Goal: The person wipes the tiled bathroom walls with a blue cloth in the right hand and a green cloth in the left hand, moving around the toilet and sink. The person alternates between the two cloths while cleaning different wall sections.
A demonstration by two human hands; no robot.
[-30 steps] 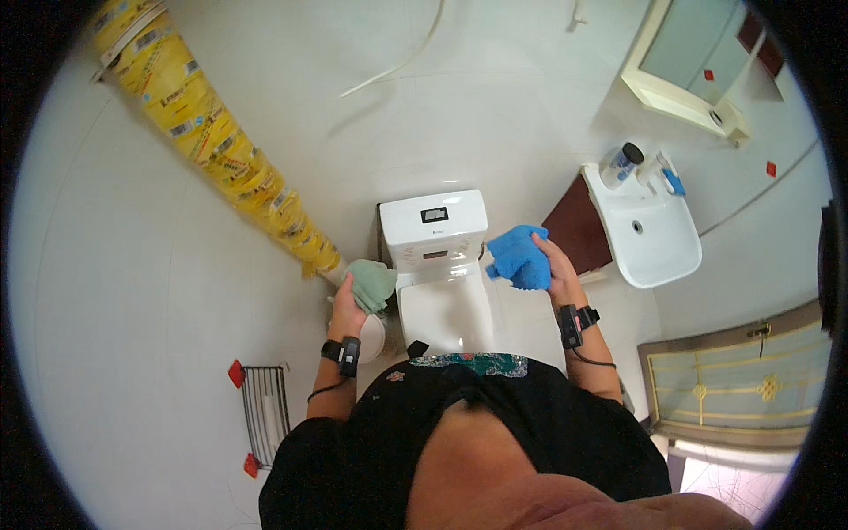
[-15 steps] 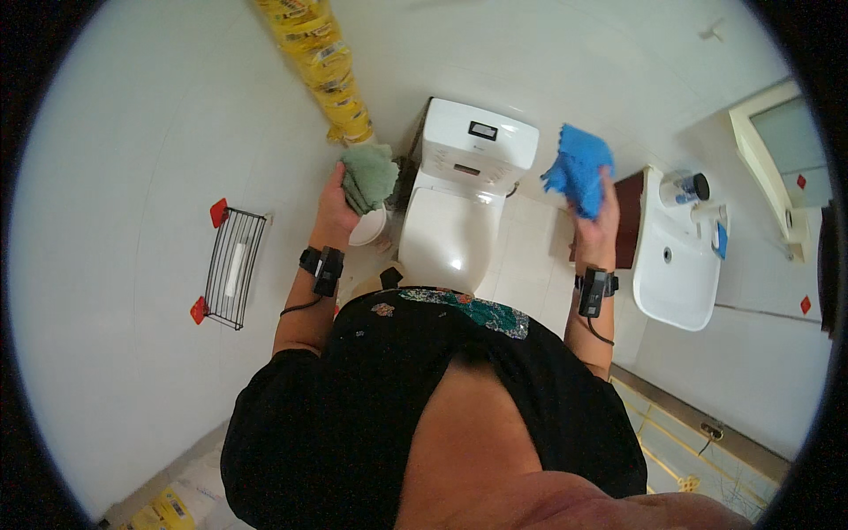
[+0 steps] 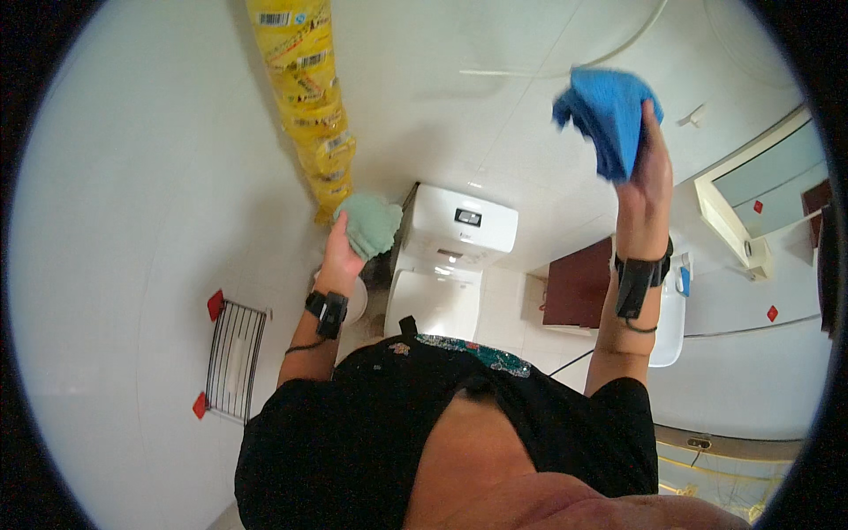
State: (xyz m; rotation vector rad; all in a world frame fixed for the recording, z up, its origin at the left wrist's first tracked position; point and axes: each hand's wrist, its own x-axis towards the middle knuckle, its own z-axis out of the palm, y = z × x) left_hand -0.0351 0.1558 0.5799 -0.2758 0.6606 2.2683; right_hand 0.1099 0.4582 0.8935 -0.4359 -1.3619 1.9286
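Observation:
A folded pale green cloth [image 3: 374, 227] is gripped in my left hand [image 3: 341, 251], just below the lower end of the yellow-wrapped pipe and left of the toilet tank. My right hand [image 3: 652, 168] is raised higher and clasps a blue cloth [image 3: 609, 110], which is bunched with one end hanging toward the left. Behind the blue cloth is the white wall. Each wrist carries a strapped black device. Between and below the hands stands the white toilet [image 3: 464, 216], its lid down.
The yellow-wrapped pipe [image 3: 311, 97] runs up the wall at left. A black wire rack [image 3: 237, 358] hangs on the left wall. A white bucket [image 3: 356, 302] stands beside the toilet. On the right are a dark red cabinet [image 3: 576, 287], a white washbasin [image 3: 669, 340] and a mirror [image 3: 768, 185].
My right hand has lifted the blue cloth up and rightward against the wall. The view has tilted up, so the toilet and rack sit lower. My left hand still holds the green cloth.

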